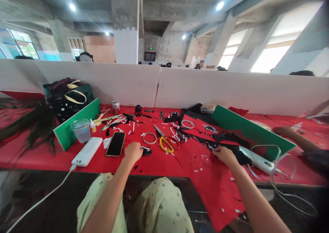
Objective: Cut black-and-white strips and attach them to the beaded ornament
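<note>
My left hand is closed at the left edge of a small black piece with white beads, near the table's front edge. On the right, my right hand reaches down with its fingers pinched at a dark patch with small white beads; what lies between the fingertips is too small to make out. Between the hands lie scissors with yellow handles and a roll of tape. A phone rests left of my left hand.
Green dividers flank the red table. A plastic cup, glue bottle and white power bank stand or lie left. Another white device has a cable. Another person's arm shows right.
</note>
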Demonstrator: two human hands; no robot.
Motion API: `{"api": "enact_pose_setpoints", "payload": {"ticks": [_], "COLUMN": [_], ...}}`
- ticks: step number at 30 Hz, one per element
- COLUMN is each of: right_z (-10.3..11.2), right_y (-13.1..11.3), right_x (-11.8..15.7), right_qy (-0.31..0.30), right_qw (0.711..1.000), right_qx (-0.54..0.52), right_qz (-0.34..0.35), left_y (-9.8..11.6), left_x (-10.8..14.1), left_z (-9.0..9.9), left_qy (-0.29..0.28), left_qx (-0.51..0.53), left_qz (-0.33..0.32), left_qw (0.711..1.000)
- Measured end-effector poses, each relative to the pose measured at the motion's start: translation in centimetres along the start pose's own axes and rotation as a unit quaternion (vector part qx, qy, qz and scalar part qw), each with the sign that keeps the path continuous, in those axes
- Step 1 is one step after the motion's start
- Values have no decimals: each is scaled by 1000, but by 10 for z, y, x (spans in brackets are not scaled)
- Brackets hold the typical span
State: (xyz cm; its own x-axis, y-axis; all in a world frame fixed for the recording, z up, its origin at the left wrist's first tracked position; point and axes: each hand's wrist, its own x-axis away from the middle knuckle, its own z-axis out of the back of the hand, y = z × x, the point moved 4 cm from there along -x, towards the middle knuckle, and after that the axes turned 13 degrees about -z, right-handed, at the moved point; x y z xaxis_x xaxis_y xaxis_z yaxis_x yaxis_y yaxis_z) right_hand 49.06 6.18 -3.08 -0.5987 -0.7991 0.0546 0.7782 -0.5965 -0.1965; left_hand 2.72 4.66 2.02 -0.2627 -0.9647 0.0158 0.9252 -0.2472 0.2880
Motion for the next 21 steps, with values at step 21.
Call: {"api": "enact_pose_setpoints", "payload": {"ticks": [21], "right_z": [4], "right_y": [4], "right_x": [-1], "right_qy": [-3], "right_qw": [999], "right_qx": [-31], "right_qz": [29], "left_y": [1], "left_x": [2], "left_z": [4], "left_qy": [-11], "left_qx": [-5], "left_qz": [-4], "left_qw": [1000]}}
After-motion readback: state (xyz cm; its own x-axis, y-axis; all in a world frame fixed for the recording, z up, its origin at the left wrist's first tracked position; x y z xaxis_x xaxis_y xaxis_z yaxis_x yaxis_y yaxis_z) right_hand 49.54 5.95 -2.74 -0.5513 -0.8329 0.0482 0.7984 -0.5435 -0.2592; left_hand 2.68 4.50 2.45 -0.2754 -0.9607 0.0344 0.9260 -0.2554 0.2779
